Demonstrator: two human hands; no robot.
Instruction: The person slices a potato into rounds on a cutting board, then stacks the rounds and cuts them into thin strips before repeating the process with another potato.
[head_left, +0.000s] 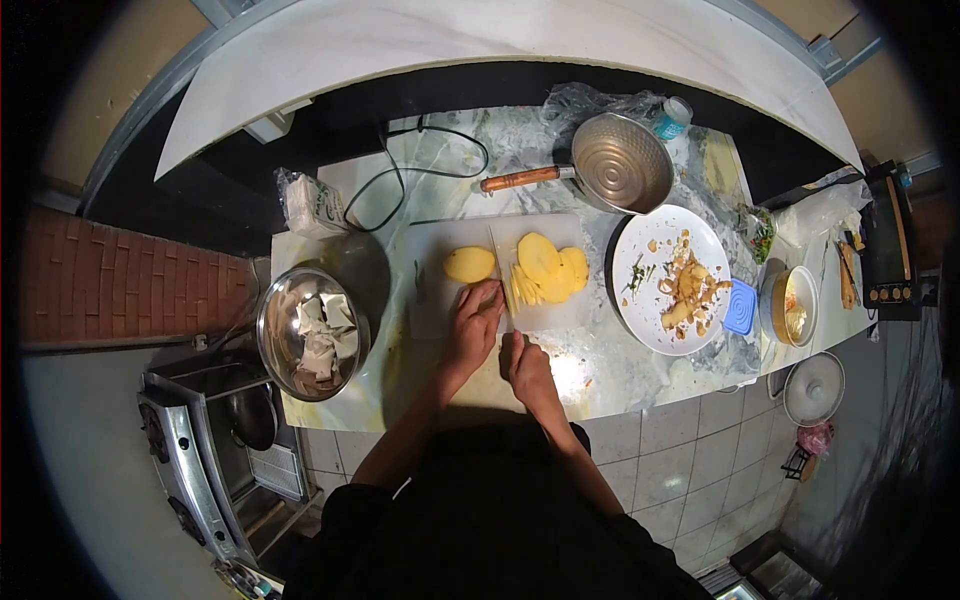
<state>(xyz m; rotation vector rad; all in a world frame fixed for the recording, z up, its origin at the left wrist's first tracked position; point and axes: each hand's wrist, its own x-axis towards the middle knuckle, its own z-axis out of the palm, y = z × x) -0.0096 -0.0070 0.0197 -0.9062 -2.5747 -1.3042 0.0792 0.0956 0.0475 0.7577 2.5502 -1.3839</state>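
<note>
A white cutting board (430, 240) lies on the marble counter in front of me. My right hand (528, 370) is closed around the handle of a knife (503, 268), whose blade points away from me across the board. Just left of the blade, my left hand (474, 328) has its fingers bent and pressed together near the blade; what they hold, if anything, is hidden. Beyond its fingertips sits a yellow potato piece (469, 265). Right of the knife, thin strips (524, 287) and round potato slices (540, 258) lie in a pile.
A metal bowl (268, 335) with pale pieces stands at left, beside a black cable (402, 180) and a plastic packet (312, 205). Toward the right are a pan (622, 165), a white plate (640, 232) with peelings, a blue lid (740, 306) and another bowl (808, 290).
</note>
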